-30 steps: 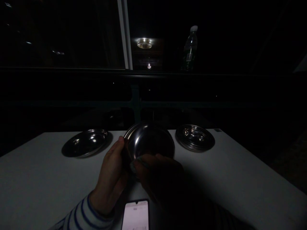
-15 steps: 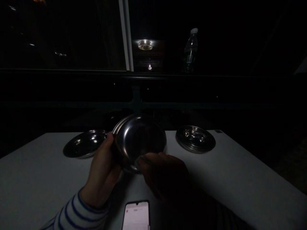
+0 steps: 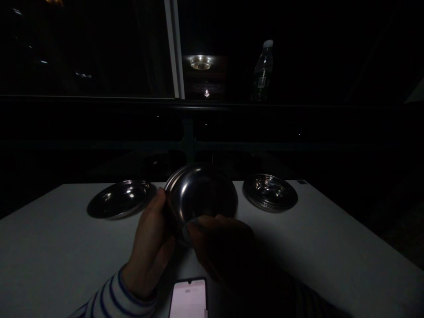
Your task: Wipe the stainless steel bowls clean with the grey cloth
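A shiny stainless steel plate (image 3: 208, 190) is held up, tilted, over the middle of the table. My left hand (image 3: 150, 245) grips its left rim, the thumb near the top and the fingers partly behind it. My right hand (image 3: 221, 243) is in deep shadow against the plate's lower part, its fingers bent together. A small pale patch shows at those fingertips; whether it is a cloth or something else is too dark to tell. Left of the held plate lies another steel plate (image 3: 115, 201). To the right sits a low stack of steel plates (image 3: 270, 192).
A phone (image 3: 188, 298) with a lit screen lies at the near edge of the white table (image 3: 59, 247). Behind the table are a dark rail (image 3: 212, 106) and window glass. A plastic bottle (image 3: 263, 70) stands beyond the rail. The room is very dim.
Both hands and the held plate have shifted: the plate and left hand moved slightly right and down, and the right fingertips slid a little left across the plate. The other plates stay put.
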The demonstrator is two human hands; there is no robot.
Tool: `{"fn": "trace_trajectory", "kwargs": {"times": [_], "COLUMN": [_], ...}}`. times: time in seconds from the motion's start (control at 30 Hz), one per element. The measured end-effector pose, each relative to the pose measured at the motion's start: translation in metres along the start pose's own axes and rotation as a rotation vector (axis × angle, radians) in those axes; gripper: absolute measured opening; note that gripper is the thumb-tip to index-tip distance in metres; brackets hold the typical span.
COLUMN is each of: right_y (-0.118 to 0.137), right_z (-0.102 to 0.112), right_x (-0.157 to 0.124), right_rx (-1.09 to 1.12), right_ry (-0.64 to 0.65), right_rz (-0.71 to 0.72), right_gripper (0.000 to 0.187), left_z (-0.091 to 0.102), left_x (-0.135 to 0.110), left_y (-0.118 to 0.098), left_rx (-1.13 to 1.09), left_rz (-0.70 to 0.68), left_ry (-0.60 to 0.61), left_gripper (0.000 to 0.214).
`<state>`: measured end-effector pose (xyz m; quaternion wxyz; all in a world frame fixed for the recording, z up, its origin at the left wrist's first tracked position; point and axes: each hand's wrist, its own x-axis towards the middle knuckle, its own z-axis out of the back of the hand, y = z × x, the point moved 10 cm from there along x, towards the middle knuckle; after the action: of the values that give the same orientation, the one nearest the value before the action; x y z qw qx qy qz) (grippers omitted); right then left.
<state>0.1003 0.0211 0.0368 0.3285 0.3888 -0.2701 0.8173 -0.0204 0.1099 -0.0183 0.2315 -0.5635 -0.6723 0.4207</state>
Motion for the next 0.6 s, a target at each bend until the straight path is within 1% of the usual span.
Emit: {"fn": "trace_trajectory", "kwargs": {"times": [0.07,0.13,0.23,0.3,0.4,0.5,0.6], "right_y": [0.0,-0.004,-0.011,-0.01,-0.009,-0.015,-0.019], "right_z": [0.003,0.001,0.0,0.0,0.002,-0.002,-0.004], "right_x": [0.0,0.002,0.006,0.007,0.006,0.005,0.004], "right_rx": [0.005,0.053,0.102,0.095,0.058,0.089,0.119], "right_ry": [-0.005,0.051,0.101,0.098,0.057,0.078,0.107], "right_rz": [0.026,0.056,0.064,0.069,0.066,0.062,0.051], "right_gripper": [0.027,0.023,0.017,0.018,0.02,0.016,0.017], "left_z": [0.001,0.001,0.004,0.004,0.002,0.004,0.005], "left_x": [-0.001,-0.001,0.001,0.002,0.003,0.003,0.003], "left_y": [0.001,-0.001,-0.011,-0.012,-0.009,-0.013,-0.015], "left_rx": [-0.001,-0.028,-0.105,-0.105,-0.066,-0.079,-0.094], "left_rz": [0.018,0.029,-0.008,-0.012,0.004,-0.029,-0.036], "left_ry": [-0.01,-0.012,-0.032,-0.024,-0.008,-0.024,-0.041], "left_gripper": [0.016,0.016,0.016,0.018,0.021,0.021,0.022]}}
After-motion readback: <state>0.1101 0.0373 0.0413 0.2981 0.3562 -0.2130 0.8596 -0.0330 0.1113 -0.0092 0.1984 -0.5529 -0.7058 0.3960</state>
